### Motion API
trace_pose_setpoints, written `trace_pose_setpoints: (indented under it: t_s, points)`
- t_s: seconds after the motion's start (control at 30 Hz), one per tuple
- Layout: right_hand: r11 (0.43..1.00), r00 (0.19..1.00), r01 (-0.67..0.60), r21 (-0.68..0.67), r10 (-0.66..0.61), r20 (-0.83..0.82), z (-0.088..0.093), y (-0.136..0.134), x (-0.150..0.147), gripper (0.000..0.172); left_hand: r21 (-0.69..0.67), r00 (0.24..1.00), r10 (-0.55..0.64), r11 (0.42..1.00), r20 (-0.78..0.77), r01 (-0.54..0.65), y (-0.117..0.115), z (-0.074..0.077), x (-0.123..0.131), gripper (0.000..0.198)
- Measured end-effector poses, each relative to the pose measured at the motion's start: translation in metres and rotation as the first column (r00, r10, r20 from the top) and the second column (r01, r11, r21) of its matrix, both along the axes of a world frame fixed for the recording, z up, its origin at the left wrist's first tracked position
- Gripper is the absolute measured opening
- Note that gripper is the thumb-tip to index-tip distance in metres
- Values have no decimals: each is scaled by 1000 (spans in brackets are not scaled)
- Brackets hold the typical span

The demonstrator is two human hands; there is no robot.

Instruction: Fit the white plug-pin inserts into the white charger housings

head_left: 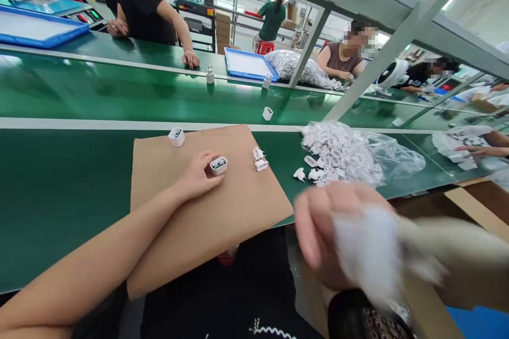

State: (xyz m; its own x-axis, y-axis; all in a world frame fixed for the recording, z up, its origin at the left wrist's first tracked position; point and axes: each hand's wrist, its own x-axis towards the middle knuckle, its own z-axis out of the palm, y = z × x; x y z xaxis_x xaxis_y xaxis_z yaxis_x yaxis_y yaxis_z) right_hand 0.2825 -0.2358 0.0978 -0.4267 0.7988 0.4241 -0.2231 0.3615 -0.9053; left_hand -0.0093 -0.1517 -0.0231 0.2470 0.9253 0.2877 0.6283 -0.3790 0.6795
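My left hand rests on a brown cardboard sheet, its fingers round a white oval charger housing whose open end shows circuit parts. A second white housing stands at the sheet's back edge. Two small white plug pieces lie near the sheet's right edge. At the lower right my right hand is smeared by motion, beside a blurred white thing; its grip cannot be made out. A heap of white plug pieces in clear plastic lies behind it.
Across the green belt stand white chargers, with another housing nearer. A blue-rimmed tray and a co-worker's hand are beyond. A slanting metal post rises at right; an open carton sits low right.
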Motion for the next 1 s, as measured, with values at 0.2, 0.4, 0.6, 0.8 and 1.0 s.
trace_pose_setpoints:
  t_s: [0.2, 0.4, 0.6, 0.8, 1.0]
  points:
    - [910, 632, 388, 150, -381, 675, -40, 136, -22, 32, -139, 961, -185, 967, 206, 215, -5, 9, -5, 58]
    - [962, 460, 243, 128, -231, 857, -78, 173, -20, 48, -173, 956, 104, 983, 273, -57, -4, 5, 1, 62]
    - [916, 692, 393, 79, -352, 630, -87, 172, -21, 53, -304, 955, 15, 950, 295, 78, -7, 15, -10, 72]
    - [951, 810, 287, 119, -307, 500, -73, 135, -48, 34, -201, 951, 131, 977, 282, -75, 0, 7, 2, 40]
    - [969, 657, -25, 245, -169, 735, -81, 115, -61, 32, -140, 959, 12, 990, 282, 29, -3, 15, 1, 38]
